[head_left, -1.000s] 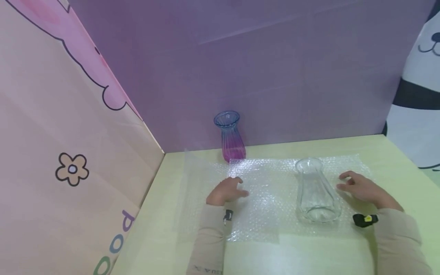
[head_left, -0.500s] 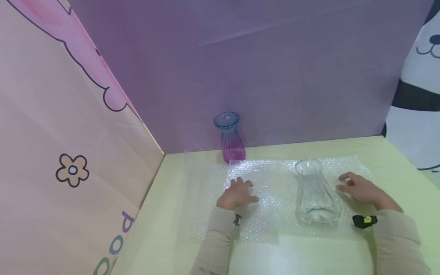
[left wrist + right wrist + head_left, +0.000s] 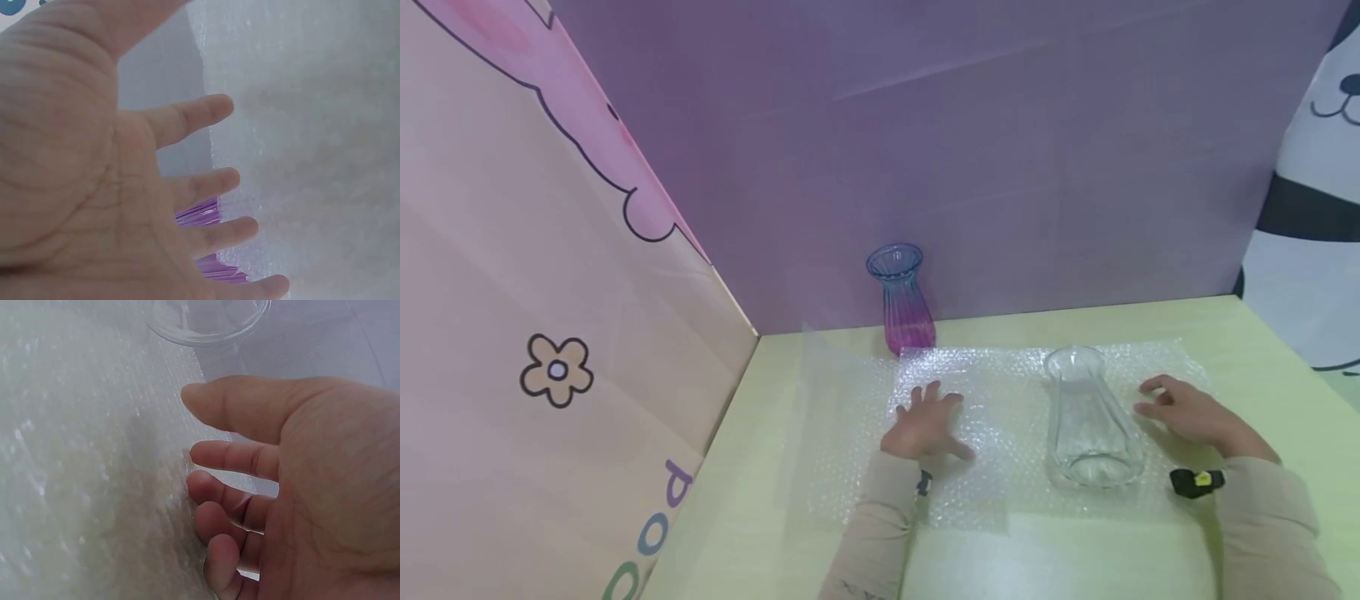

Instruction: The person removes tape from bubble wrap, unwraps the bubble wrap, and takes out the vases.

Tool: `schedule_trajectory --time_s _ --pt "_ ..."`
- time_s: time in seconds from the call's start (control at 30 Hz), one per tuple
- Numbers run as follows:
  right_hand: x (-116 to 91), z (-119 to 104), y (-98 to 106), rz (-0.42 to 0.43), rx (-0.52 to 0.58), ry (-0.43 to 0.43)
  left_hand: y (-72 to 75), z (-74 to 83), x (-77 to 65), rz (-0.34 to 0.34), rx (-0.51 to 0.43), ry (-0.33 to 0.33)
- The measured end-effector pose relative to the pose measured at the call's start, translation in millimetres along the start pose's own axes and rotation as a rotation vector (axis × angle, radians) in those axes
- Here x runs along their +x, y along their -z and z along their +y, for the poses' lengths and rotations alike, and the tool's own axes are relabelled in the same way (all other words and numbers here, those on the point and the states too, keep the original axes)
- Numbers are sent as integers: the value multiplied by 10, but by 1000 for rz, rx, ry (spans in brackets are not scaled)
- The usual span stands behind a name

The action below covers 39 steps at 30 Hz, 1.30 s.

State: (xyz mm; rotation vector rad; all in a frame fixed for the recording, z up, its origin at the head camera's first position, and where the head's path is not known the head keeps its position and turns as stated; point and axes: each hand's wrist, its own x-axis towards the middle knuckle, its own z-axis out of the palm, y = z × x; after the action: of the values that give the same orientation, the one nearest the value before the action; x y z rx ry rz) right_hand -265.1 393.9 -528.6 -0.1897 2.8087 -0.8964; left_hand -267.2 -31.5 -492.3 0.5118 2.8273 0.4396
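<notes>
My left hand (image 3: 925,421), fingers spread, is over the bubble wrap (image 3: 973,500) left of middle. The left wrist view shows its bare palm and fingers (image 3: 215,234), with the sheet beyond the tips. A clear glass vase (image 3: 1086,408) is on the right part of the wrap. In the head view its narrower neck appears above its wide base. Just right of it my right hand (image 3: 1180,417) hovers near the wrap with loosely bent fingers and holds nothing. Part of the clear vase's rim (image 3: 206,340) shows in the right wrist view. A blue-to-magenta ribbed vase (image 3: 910,312) stands upright at the back.
The pale yellow table (image 3: 1262,367) meets a purple backdrop (image 3: 1000,167) at its far edge. A printed wall panel (image 3: 647,333) borders it on the left. A panda figure (image 3: 1315,275) appears at the far right.
My left hand has moved right over the bubble wrap and its fingers have spread, thumb pointing toward the clear vase. My right hand and both vases have stayed in place.
</notes>
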Motion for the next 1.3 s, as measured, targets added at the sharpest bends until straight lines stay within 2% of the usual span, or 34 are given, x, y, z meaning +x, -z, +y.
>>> schedule_trajectory --time_s 0.27,0.5,0.83,1.17,1.3 --pt "-4 -11 -2 6 -3 4 -120 11 63 8 -2 -20" --pt "-7 -26 4 -3 -2 -3 -205 42 52 9 -19 -46" --pt "-13 -59 12 -7 -2 -7 -175 59 65 -53 -53 -27" --pt "-29 -144 44 3 -29 -2 -204 59 73 -53 -54 -20" --pt "-34 -213 58 -17 -5 5 -210 56 73 -64 -45 -13"
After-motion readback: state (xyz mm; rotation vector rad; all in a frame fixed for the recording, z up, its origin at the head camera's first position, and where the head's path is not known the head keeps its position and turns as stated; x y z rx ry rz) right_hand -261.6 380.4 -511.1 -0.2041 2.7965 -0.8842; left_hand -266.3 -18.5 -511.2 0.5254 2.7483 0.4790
